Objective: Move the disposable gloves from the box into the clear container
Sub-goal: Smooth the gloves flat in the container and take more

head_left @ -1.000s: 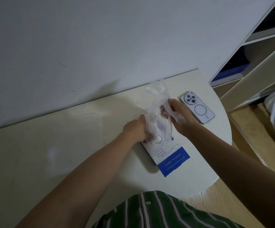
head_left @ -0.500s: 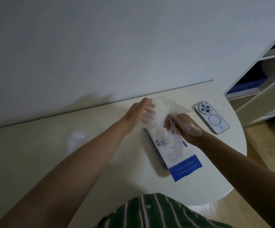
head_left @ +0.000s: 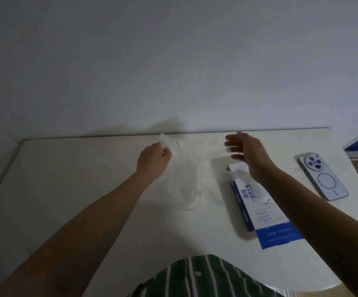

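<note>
Filmy gloves are pinched by the left hand, right hand spread loose; they could be dropped, as no clear container is seen.

Cream table, straight edge vs wall, rounded on the right.
Glove box flat, just below right-hand fingers; phone face-down, right of them, apart from box. Clear glove pinched in left-hand fingers; touching tabletop? can't tell.

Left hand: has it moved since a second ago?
Yes. The left hand, gripping a glove, has gone left, away from the glove box it was touching.
</note>
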`<state>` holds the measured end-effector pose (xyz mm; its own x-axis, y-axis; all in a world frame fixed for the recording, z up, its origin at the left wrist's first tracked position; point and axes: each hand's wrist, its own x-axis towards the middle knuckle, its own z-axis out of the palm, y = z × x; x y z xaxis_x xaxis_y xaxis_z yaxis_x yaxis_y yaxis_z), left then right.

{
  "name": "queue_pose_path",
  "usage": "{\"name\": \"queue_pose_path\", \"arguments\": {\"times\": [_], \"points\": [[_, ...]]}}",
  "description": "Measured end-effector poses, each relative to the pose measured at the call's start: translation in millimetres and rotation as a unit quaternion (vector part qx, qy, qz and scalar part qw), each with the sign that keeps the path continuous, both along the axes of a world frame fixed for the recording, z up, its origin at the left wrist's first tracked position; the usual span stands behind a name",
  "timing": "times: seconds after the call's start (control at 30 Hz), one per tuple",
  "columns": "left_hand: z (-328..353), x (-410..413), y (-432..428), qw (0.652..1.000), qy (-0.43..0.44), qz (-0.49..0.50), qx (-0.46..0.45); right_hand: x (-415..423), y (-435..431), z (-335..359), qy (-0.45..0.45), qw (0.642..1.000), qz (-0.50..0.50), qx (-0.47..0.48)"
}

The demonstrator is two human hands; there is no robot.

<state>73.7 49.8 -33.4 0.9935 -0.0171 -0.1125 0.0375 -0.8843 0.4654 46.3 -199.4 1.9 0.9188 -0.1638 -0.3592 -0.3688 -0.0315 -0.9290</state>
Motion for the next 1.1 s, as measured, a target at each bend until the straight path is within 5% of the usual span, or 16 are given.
{"name": "queue_pose_path", "arguments": {"times": [0.1,0.17,0.23,0.33,0.53,0.63,0.77,0.93,1.1], "points": [[-13.1,-7.5,30.3,0.998,-0.006,0.022,0.051,3.3,36.6,18.2,-0.200,0.977,-0.025,-0.075],[-18.4,-11.9,39.5,0.998,-0.002,0.031,0.061,0.7,67.1,28.0,-0.254,0.960,0.065,-0.097],[-24.8,-13.9,45.6,0.996,0.004,0.041,0.075,1.6,98.7,20.5,-0.211,0.943,0.223,-0.130],[-35.7,-14.0,48.8,0.995,0.017,0.045,0.089,8.4,131.9,-20.1,-0.093,0.872,0.399,-0.268],[-43.9,-9.1,56.5,0.987,0.121,0.017,0.108,17.9,151.0,-80.7,0.079,0.772,0.482,-0.407],[-38.1,-9.9,52.7,0.985,0.100,0.004,0.138,20.9,154.4,-89.4,0.084,0.764,0.481,-0.422],[-26.1,-6.0,37.5,0.973,-0.140,-0.076,0.167,23.7,159.8,-91.8,0.074,0.760,0.488,-0.422],[-44.6,-1.9,46.5,0.980,0.159,-0.066,0.099,29.2,156.2,-96.2,0.092,0.777,0.475,-0.403],[-60.1,1.1,60.4,0.964,0.220,-0.076,0.127,32.9,152.6,-92.3,0.096,0.815,0.405,-0.403]]}}
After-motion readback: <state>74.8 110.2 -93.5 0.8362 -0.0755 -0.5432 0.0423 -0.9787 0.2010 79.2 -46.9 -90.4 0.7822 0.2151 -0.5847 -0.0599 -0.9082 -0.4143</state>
